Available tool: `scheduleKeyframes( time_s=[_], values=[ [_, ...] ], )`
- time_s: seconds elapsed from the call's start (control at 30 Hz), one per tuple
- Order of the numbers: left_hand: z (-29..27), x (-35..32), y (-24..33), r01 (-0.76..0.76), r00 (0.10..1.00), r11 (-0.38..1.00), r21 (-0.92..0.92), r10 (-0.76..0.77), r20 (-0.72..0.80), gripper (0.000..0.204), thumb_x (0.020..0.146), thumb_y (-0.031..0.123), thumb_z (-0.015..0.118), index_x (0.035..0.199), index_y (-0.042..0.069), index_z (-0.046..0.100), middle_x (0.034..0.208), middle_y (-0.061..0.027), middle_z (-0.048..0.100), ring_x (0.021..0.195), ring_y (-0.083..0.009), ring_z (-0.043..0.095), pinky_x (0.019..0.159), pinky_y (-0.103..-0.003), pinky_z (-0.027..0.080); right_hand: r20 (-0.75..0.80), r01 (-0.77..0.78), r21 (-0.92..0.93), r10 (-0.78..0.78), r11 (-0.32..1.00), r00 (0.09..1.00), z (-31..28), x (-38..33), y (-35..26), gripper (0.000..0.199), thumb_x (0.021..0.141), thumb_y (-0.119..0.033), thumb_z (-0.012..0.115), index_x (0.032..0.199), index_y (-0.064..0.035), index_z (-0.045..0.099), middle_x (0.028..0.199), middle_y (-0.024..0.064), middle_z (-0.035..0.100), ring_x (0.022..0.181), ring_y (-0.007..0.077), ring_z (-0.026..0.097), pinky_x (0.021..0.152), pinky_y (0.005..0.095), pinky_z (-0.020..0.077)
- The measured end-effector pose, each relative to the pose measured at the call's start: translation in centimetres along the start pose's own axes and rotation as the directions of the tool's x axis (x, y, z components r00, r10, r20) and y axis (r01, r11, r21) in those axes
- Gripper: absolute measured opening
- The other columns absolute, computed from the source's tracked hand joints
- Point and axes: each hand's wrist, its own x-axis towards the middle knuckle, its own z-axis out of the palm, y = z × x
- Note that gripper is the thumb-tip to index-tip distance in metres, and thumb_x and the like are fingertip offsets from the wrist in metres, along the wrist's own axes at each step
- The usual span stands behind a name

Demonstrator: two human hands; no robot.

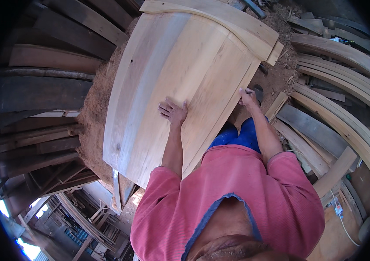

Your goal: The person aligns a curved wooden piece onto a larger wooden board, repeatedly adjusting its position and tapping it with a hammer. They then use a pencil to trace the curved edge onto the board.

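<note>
A broad wooden panel [193, 74] of several joined boards lies in front of me, pale yellow with one bluish-grey stripe. Across its far end runs a curved wooden rail [219, 21]. My left hand [174, 112] rests on the panel's face, palm down with the fingers stretched out. At the panel's right edge, my right hand [248, 96] is closed, the thumb side up. Something small and dark pokes out by its fingers, too small to name.
Dark planks [50, 58] are stacked along the left. Sawdust [96, 108] is heaped between them and the panel. Long curved boards [337, 122] and offcuts lie on the right. A power strip [338, 208] with a white cord is at lower right.
</note>
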Motion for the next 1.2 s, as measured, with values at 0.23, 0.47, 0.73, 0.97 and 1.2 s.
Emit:
scheduleKeyframes(
  time_s=[0.23,0.47,0.73,0.97,1.2],
  values=[
    [-0.8,0.5,-0.1,0.055,0.99,0.998,-0.004,-0.054,0.131,0.116,0.09,0.075,0.048,0.161,0.002,-0.01,0.16,-0.0402,-0.019,0.147,-0.0563,-0.024,0.115,-0.07,-0.01,-0.03,0.0,-0.046,-0.002,0.999,1.0,0.6,-0.9,-0.5,0.031,0.099,-0.038,0.063,0.094,-0.0074,0.067,0.075,0.0011,0.063,0.059,0.0107,0.059,0.048,0.0268,0.0528],
    [-2.3,1.2,0.6,0.129,0.946,0.992,0.007,-0.125,0.3,0.119,0.089,0.077,0.046,0.159,0.004,-0.019,0.158,-0.038,-0.028,0.144,-0.0533,-0.034,0.115,-0.067,-0.015,-0.1,-0.001,-0.038,-0.003,0.999,0.995,0.9,-0.5,-0.2,0.032,0.099,-0.033,0.065,0.085,-0.0031,0.065,0.068,0.0051,0.061,0.051,0.0132,0.057,0.043,0.03,0.0485],
    [-3.0,1.3,1.2,0.128,0.926,0.991,0.023,-0.128,0.355,0.121,0.089,0.077,0.046,0.157,0.004,-0.023,0.155,-0.0384,-0.032,0.143,-0.0533,-0.035,0.115,-0.067,-0.016,-0.093,-0.003,-0.101,-0.007,0.995,0.996,0.7,-0.7,-0.4,0.033,0.099,-0.037,0.063,0.089,-0.0058,0.065,0.071,0.0035,0.064,0.054,0.0119,0.058,0.045,0.0269,0.0469],
    [-2.4,1.6,0.8,0.138,0.927,0.99,0.022,-0.137,0.35,0.123,0.088,0.079,0.045,0.157,0.005,-0.025,0.155,-0.0368,-0.035,0.143,-0.0528,-0.036,0.114,-0.067,-0.017,-0.11,0.01,-0.077,-0.019,0.997,0.994,0.9,-0.2,0.3,0.035,0.1,-0.039,0.062,0.09,-0.0053,0.064,0.071,0.0029,0.063,0.054,0.0111,0.057,0.044,0.0269,0.0459],
    [-2.4,1.6,0.9,0.144,0.928,0.989,0.022,-0.143,0.345,0.124,0.087,0.079,0.046,0.157,0.005,-0.025,0.155,-0.0363,-0.035,0.144,-0.0524,-0.035,0.115,-0.066,-0.016,-0.117,-0.002,-0.129,-0.013,0.992,0.993,0.9,-0.3,0.1,0.035,0.1,-0.039,0.061,0.091,-0.0057,0.064,0.071,0.0019,0.061,0.053,0.0112,0.055,0.045,0.0267,0.0459]
  ],
)
